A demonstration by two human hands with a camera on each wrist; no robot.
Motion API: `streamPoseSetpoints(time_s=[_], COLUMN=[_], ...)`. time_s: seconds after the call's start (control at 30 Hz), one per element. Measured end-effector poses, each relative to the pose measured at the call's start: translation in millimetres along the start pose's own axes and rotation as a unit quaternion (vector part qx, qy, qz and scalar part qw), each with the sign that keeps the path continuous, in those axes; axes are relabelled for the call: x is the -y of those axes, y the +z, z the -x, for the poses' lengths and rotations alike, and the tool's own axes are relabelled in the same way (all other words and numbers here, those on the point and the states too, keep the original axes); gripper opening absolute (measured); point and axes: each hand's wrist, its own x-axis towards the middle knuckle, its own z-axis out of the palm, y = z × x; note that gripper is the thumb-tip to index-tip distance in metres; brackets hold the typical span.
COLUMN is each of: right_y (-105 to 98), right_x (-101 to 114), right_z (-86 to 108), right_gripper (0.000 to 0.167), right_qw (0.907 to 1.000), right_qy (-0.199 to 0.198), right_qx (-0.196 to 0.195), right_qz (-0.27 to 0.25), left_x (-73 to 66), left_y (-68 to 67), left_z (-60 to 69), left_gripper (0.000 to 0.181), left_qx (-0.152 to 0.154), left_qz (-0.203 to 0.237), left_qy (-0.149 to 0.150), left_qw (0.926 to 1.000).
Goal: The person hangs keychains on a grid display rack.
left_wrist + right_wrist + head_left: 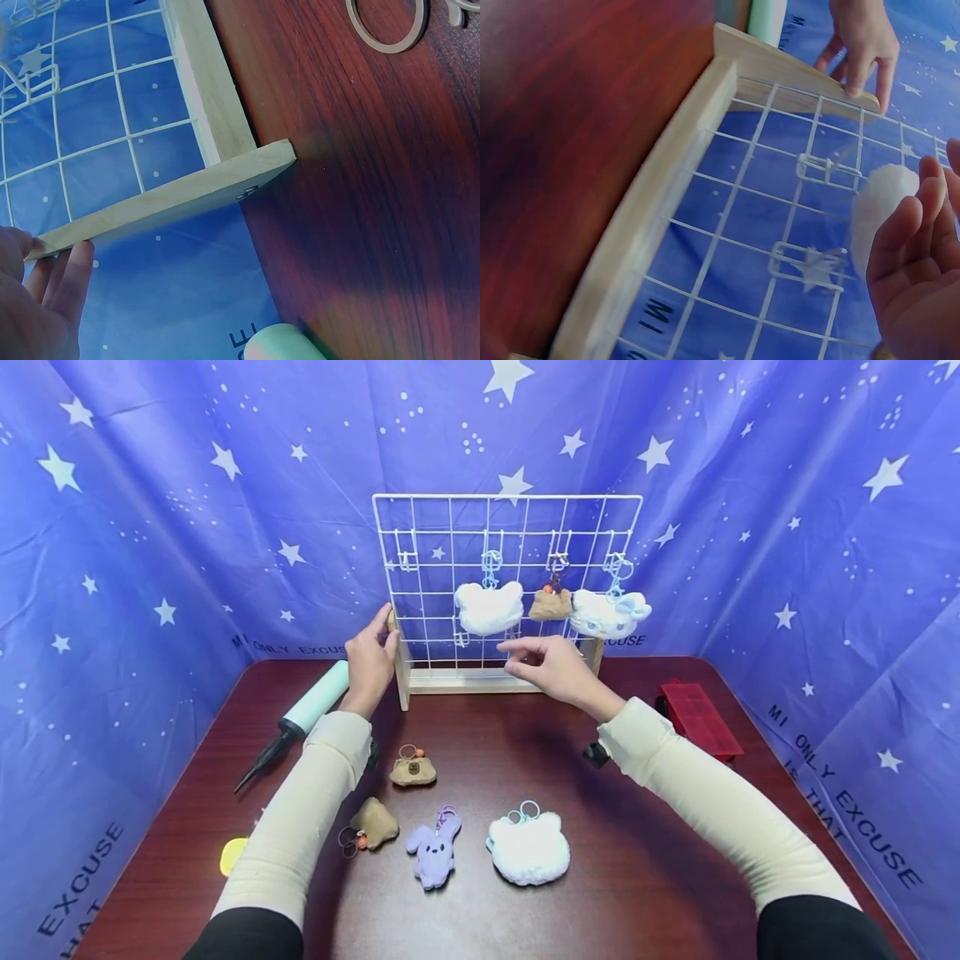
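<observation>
A white wire grid rack [450,496] in a wooden stand is upright at the back of the table. My left hand [370,660] grips the stand's left wooden side piece [161,196], its thumb and fingers on opposite faces. My right hand [555,668] is in front of the grid, fingers loosely bent and holding nothing. Just above it, a white plush keychain [490,610] hangs from a hook. Further right hang a small brown plush keychain [551,605] and a white one with a blue bow [609,617].
Nearer on the table lie two brown plush keychains [413,772] [377,823], a purple one [433,857] and a white one [529,850]. A mint hand pump [317,697] and a yellow object [233,856] are at left, a red box [700,718] at right.
</observation>
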Motion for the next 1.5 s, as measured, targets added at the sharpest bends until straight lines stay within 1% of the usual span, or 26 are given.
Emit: streamPoseSetpoints(time_s=[0.2,0.33,0.53,0.7,0.8,0.9,1.03,1.13,1.23,1.37,1.5], right_y=[13,25,40,44,44,46,51,52,53,53,54], right_x=[-9,-16,-30,-38,-41,-46,-54,-59,-63,-67,-68], right_z=[16.2,28.3,43.0,52.0,57.6,63.2,70.2,75.6,80.2,84.7,89.1], right_gripper=[0.031,0.03,0.027,0.026,0.026,0.026,0.028,0.029,0.029,0.028,0.027], right_qw=[0.9989,0.9975,0.9931,0.9905,0.9887,0.9848,0.9761,0.9698,0.9661,0.9615,0.9557], right_qy=[0.002,-0.002,0.002,0.001,-0.014,-0.023,-0.027,-0.026,-0.015,0.001,0.001], right_qx=[0.04,0.064,0.11,0.131,0.144,0.165,0.207,0.235,0.251,0.267,0.286], right_qz=[-0.024,-0.03,-0.041,-0.042,-0.041,-0.05,-0.06,-0.057,-0.059,-0.065,-0.068], left_x=[1.2,1.6,1.8,1.8,1.4,1.6,1.9,2.1,2.4,2.6,2.4], left_y=[0.3,0.0,-0.4,0.7,1.0,1.1,0.8,0.8,0.8,0.7,0.5], left_z=[-0.7,-2.1,-3.2,-2.4,-1.8,-1.9,-1.6,-0.8,-0.4,-0.6,-0.4], left_gripper=[0.049,0.05,0.05,0.05,0.05,0.049,0.05,0.05,0.051,0.05,0.05], left_qx=[0.001,-0.001,-0.001,-0.002,-0.003,-0.006,-0.004,0.003,0.005,0.0,0.001], left_qz=[-0.006,-0.005,0.0,0.001,0.0,0.0,0.003,0.005,0.007,0.009,0.009], left_qy=[0.002,0.005,0.007,0.011,0.014,0.017,0.013,0.008,0.006,0.008,0.007], left_qw=[1.0,1.0,1.0,0.9999,0.9999,0.9998,0.9999,1.0,0.9999,0.9999,0.9999])
